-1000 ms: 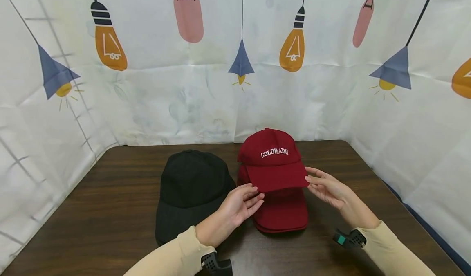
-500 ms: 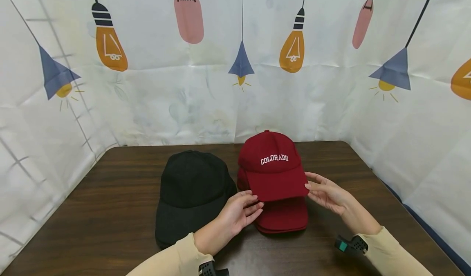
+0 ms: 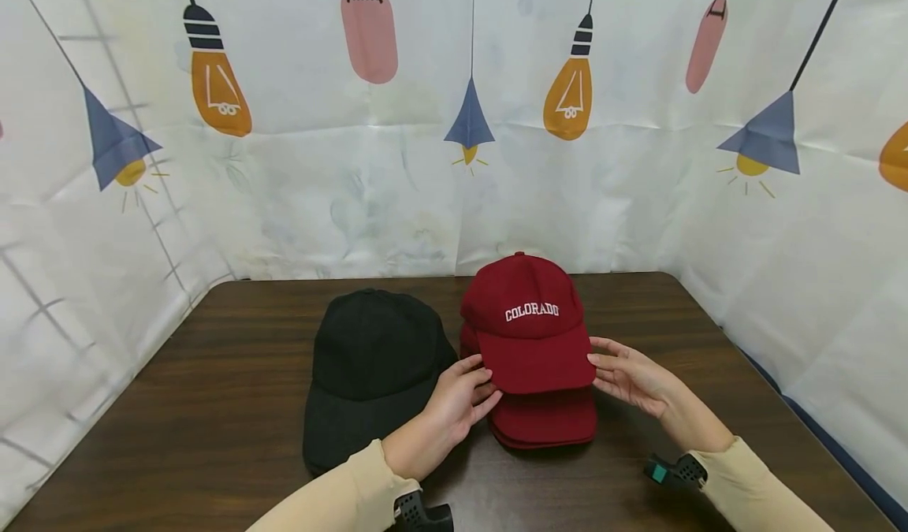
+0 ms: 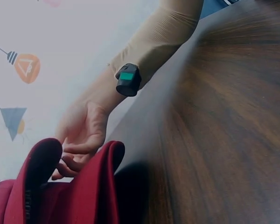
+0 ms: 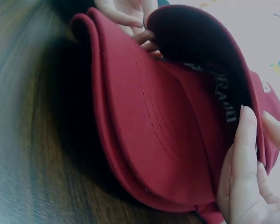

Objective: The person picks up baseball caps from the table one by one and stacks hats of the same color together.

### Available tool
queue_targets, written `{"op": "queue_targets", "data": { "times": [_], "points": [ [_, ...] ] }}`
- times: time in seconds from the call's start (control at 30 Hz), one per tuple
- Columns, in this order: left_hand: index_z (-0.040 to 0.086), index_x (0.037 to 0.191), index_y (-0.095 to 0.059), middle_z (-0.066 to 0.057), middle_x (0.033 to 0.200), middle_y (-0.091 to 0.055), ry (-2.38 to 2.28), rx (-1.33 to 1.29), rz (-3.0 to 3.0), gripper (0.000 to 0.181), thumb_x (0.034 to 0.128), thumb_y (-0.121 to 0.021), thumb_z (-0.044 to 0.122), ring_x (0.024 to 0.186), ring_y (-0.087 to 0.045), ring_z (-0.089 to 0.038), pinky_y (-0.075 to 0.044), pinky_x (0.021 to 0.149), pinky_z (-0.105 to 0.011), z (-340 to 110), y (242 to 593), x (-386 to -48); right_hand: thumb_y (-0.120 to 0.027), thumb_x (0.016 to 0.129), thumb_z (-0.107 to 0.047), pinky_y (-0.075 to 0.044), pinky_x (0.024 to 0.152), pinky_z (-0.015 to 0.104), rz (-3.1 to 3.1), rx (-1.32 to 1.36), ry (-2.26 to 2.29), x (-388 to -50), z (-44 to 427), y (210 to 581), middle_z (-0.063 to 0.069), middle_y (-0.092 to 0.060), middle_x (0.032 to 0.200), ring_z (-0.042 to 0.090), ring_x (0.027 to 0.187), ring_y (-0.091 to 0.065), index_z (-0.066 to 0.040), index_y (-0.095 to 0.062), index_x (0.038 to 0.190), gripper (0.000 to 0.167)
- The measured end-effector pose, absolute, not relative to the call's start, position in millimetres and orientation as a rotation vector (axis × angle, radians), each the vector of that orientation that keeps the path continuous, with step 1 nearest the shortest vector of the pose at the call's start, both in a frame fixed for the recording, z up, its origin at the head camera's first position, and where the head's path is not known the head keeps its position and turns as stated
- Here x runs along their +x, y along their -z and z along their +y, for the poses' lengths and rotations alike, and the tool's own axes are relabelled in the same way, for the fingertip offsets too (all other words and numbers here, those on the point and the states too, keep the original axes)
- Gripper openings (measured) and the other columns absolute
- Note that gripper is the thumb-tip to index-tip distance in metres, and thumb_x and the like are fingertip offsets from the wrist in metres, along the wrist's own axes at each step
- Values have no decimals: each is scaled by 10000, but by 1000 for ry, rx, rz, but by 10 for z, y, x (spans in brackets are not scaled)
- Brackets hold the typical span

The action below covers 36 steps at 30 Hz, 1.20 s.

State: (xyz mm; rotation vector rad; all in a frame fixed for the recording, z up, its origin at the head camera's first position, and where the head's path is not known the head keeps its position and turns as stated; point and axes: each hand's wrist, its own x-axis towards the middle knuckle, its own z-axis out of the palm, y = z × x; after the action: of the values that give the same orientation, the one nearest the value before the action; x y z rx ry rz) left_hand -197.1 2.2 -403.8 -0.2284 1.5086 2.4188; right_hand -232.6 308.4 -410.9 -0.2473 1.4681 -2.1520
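Note:
In the head view, a dark red baseball cap (image 3: 537, 360) with white "COLORADO" lettering sits on top of other red caps (image 3: 545, 422). Two layered brims show beneath it in the right wrist view, with a gap under the top brim. My left hand (image 3: 441, 410) holds the left edge of the top brim, some fingertips tucked below it. At the opposite edge, my right hand (image 3: 633, 380) pinches the brim, thumb on the outer face and fingers (image 5: 242, 158) underneath. A black cap (image 3: 376, 351) lies left of the stack, close to my left hand.
The caps rest on a dark wood-grain table (image 3: 227, 406). Behind and at both sides hangs a white cloth (image 3: 298, 201) printed with lamps and bulbs. A small black device is strapped at each wrist.
The top red cap has come down and slightly toward me, its brim now lower over the brims below. Both hands moved with it. The black cap stayed put.

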Motion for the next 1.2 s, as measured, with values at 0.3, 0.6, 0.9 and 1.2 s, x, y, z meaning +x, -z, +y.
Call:
{"op": "queue_targets", "data": {
  "times": [0.3,0.6,0.9,1.2],
  "points": [
    [-28,1459,-375,-51,1087,-542,-2441,-250,1537,456,1029,-526,-8,868,-592,-134,-541,916,-382,63,4036,-2055,-355,1137,-155,-561,868,237,1554,-226,2131,-2462,3106,4110,-21,-689,1085,105,957,-665,-195,-657,1142,304],
    [-11,1447,-398,-60,1085,-553,-2436,-280,1552,456,1016,-545,-16,842,-578,-133,-547,879,-356,64,4025,-2055,-400,1122,-116,-567,840,228,1595,-230,2106,-2494,3114,4112,-9,-680,1053,94,938,-665,-179,-650,1107,258],
    [-10,1462,-373,-96,1162,-580,-2386,-228,1618,495,1003,-558,-1,844,-592,-137,-558,866,-359,37,4075,-1984,-385,1116,-69,-573,825,233,1572,-281,2073,-2477,3136,4146,-29,-700,1034,97,919,-678,-186,-666,1093,305],
    [-22,1432,-406,-123,1166,-575,-2372,-213,1710,462,996,-560,-17,895,-570,-163,-581,835,-347,56,4142,-1921,-382,1116,-67,-575,831,244,1626,-342,1982,-2526,3188,4195,-30,-687,1028,106,936,-679,-190,-638,1091,285]
  ]
}}
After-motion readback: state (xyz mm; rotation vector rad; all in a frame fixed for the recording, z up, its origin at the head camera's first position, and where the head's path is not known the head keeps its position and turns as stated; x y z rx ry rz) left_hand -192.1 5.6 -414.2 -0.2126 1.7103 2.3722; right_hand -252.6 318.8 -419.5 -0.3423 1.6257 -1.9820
